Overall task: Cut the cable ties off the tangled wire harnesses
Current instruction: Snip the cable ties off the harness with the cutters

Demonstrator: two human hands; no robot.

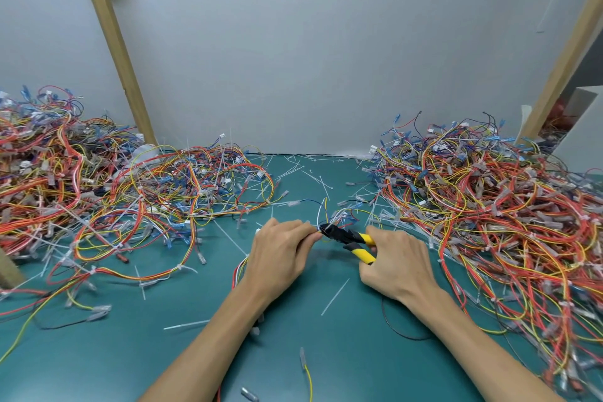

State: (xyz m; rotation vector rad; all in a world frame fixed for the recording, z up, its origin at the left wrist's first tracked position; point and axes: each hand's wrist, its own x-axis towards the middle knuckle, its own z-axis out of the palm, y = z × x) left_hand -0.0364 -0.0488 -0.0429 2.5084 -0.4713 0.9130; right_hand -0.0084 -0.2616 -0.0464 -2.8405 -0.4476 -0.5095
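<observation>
My left hand [280,251] pinches a small wire harness [329,217] of red, yellow, blue and white wires just above the green table mat. My right hand [396,266] grips yellow-and-black cutters [354,240], whose black jaws sit against the bundle right at my left fingertips. The cable tie at the jaws is too small to make out. The rest of this harness trails under my left palm toward me.
A big heap of tangled harnesses [107,196] fills the left of the mat [182,349], and another heap [499,209] fills the right. Cut white ties [334,297] and loose terminals litter the middle. A grey wall with wooden struts [120,52] closes the back.
</observation>
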